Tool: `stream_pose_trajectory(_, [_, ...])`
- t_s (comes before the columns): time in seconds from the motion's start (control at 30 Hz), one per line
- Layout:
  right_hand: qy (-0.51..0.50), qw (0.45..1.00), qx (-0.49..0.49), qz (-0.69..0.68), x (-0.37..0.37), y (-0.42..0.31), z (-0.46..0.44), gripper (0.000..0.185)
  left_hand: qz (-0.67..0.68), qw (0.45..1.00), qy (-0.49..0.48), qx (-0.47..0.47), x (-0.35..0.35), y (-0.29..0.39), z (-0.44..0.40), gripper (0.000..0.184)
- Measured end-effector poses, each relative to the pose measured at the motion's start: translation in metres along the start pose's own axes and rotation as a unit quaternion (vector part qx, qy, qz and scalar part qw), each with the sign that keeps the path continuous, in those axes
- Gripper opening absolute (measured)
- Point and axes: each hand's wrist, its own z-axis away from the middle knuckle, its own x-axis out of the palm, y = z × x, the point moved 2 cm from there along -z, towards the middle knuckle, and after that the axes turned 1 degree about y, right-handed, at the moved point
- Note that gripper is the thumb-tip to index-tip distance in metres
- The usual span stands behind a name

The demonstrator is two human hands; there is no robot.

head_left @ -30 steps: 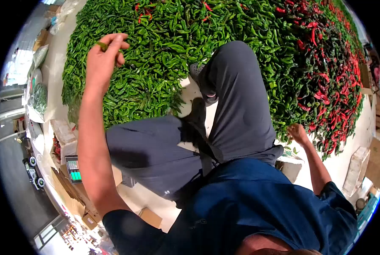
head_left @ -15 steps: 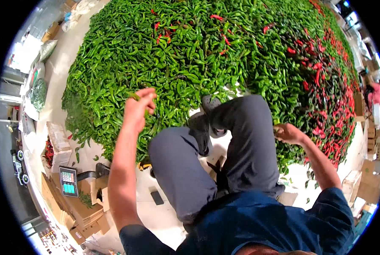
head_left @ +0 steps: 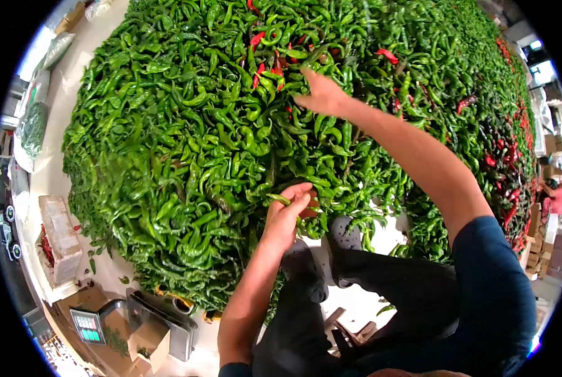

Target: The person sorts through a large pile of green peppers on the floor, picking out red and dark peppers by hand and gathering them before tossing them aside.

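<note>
A wide heap of green chili peppers (head_left: 168, 100) fills the floor in front of me. My left hand (head_left: 286, 215) is closed at the near edge of the heap, with a green chili pepper (head_left: 278, 198) poking out between thumb and fingers. My right hand (head_left: 326, 95) reaches over the middle of the heap, thumb and forefinger apart, holding nothing that I can see. Just left of its fingertips lie several red chili peppers (head_left: 259, 75) among the green ones. Its other fingers are partly hidden.
Digital scale (head_left: 87, 326) and an open cardboard box (head_left: 150, 344) stand at lower left. A white foam box (head_left: 61, 235) with red peppers is beyond them. Filled sacks (head_left: 34, 129) line the left side. Another person (head_left: 553, 198) sits at far right.
My right hand has swung from beside my right knee up and left over the heap. My left hand now appears lower and further right. The view has shifted closer to the heap.
</note>
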Motion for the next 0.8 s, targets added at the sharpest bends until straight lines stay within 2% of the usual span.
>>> stream_pose_trajectory(0.03, [0.047,0.999,0.001,0.009,0.007,0.000,-0.028,0.079,-0.032,0.999,-0.001,0.007,-0.005,0.004,-0.002,0.036])
stream_pose_trajectory(0.1, [0.099,0.995,0.012,-0.005,0.014,0.006,-0.080,0.082,-0.105,0.993,0.005,0.049,-0.018,0.017,-0.012,0.039])
stream_pose_trajectory(0.2, [0.034,0.991,0.116,-0.060,0.018,0.011,-0.129,0.080,-0.240,0.961,0.044,0.131,-0.029,0.076,-0.040,0.043])
stream_pose_trajectory(0.23, [0.032,0.992,0.068,-0.098,0.040,0.035,-0.157,0.083,-0.258,0.952,0.057,0.157,-0.033,0.099,-0.059,0.044])
stream_pose_trajectory(0.3, [0.044,0.988,0.143,-0.032,0.036,0.020,-0.155,0.092,-0.254,0.941,0.094,0.206,-0.043,0.151,-0.107,0.051])
stream_pose_trajectory(0.43, [-0.060,0.985,0.155,-0.041,0.030,0.004,-0.136,0.093,-0.255,0.942,0.125,0.179,-0.065,0.231,-0.210,0.059])
stream_pose_trajectory(0.5, [-0.050,0.984,0.172,0.012,0.029,-0.008,-0.124,0.092,-0.359,0.906,0.109,0.197,-0.058,0.252,-0.250,0.058])
stream_pose_trajectory(0.57, [-0.059,0.968,0.244,-0.030,0.037,-0.015,-0.130,0.093,-0.467,0.830,0.151,0.265,-0.053,0.263,-0.293,0.050])
stream_pose_trajectory(0.63, [-0.008,0.967,0.252,-0.039,0.046,-0.026,-0.131,0.097,-0.542,0.777,0.183,0.264,-0.056,0.272,-0.336,0.051])
stream_pose_trajectory(0.73, [0.029,0.973,0.221,-0.056,0.056,-0.025,-0.130,0.093,-0.699,0.663,0.190,0.190,-0.059,0.278,-0.391,0.047])
stream_pose_trajectory(0.8, [0.047,0.975,0.202,-0.083,0.061,-0.018,-0.133,0.089,-0.769,0.610,0.137,0.137,-0.032,0.279,-0.385,0.045])
